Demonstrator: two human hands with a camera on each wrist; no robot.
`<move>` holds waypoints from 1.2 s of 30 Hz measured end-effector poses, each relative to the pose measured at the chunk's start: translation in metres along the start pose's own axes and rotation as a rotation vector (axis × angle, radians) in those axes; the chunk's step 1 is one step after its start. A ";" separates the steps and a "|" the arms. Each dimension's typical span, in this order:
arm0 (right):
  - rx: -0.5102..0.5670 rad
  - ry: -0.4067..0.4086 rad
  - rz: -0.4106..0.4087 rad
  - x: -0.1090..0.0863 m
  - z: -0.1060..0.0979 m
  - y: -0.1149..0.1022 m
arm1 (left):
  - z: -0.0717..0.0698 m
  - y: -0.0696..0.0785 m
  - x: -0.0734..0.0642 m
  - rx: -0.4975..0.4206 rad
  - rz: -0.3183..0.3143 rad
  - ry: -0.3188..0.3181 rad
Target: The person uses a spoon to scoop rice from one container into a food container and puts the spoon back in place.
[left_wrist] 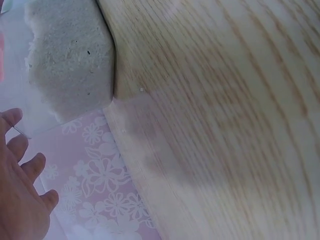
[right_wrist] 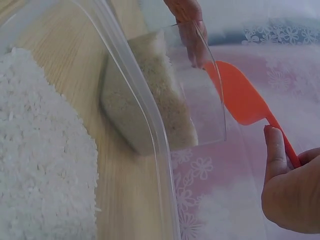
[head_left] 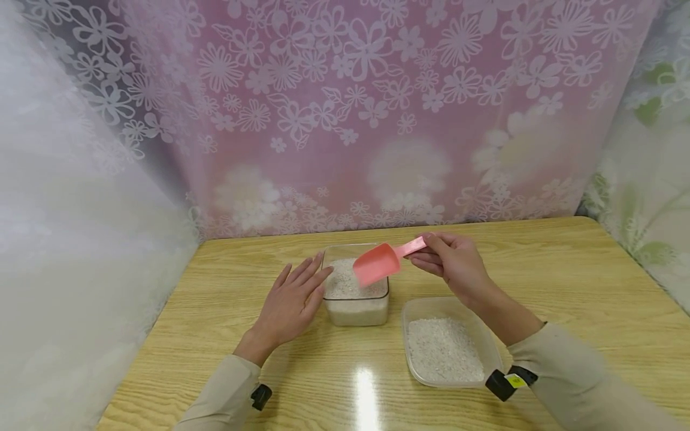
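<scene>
My right hand (head_left: 455, 266) grips the handle of a pink scoop (head_left: 376, 264). The scoop is tilted over a clear square container (head_left: 357, 312) that holds rice (head_left: 342, 281). Fingers of my left hand (head_left: 293, 302) lie extended against the left side and rim of that container. In the right wrist view the scoop (right_wrist: 242, 97) looks orange-red, its bowl at the container's rim. The left wrist view has the rice (left_wrist: 72, 55) showing through the clear wall, with my left fingertips at the rim. Whether rice is in the scoop cannot be seen.
A wider translucent plastic tub (head_left: 406, 353), with rice (head_left: 444, 350) in it, stands under my right forearm at the front right. Both containers stand on a wood-grain table (head_left: 242, 269). A pink flowered curtain (head_left: 334, 120) hangs behind the table, with pale sheeting at both sides.
</scene>
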State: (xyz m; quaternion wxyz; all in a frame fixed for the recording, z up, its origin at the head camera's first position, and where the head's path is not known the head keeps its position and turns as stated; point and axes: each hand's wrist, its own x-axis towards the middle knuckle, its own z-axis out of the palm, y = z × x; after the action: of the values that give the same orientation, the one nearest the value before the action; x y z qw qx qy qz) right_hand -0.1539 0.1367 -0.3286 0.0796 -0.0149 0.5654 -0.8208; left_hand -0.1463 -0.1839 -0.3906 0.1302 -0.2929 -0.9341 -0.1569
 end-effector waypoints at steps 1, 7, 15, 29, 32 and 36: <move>-0.017 0.000 0.001 0.001 0.001 0.001 | 0.000 0.000 0.000 0.001 0.002 0.001; -0.109 0.003 -0.003 0.006 0.008 0.009 | -0.001 0.000 0.001 0.009 0.005 -0.008; -0.188 0.008 -0.018 0.010 0.019 0.018 | -0.003 0.000 0.001 0.030 0.005 -0.025; -0.309 -0.015 -0.060 0.013 0.032 0.028 | -0.005 -0.001 0.001 0.048 0.007 -0.030; -0.328 -0.015 -0.056 0.013 0.035 0.030 | -0.006 -0.002 0.001 0.052 0.007 -0.032; -0.346 -0.020 -0.039 0.012 0.040 0.031 | -0.006 -0.001 0.001 0.057 0.009 -0.032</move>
State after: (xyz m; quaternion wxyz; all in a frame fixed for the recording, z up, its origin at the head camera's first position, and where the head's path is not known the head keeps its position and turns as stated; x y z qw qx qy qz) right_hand -0.1579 0.0867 -0.3443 0.0654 -0.0478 0.6971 -0.7124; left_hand -0.1469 -0.1868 -0.3851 0.1241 -0.2958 -0.9389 -0.1248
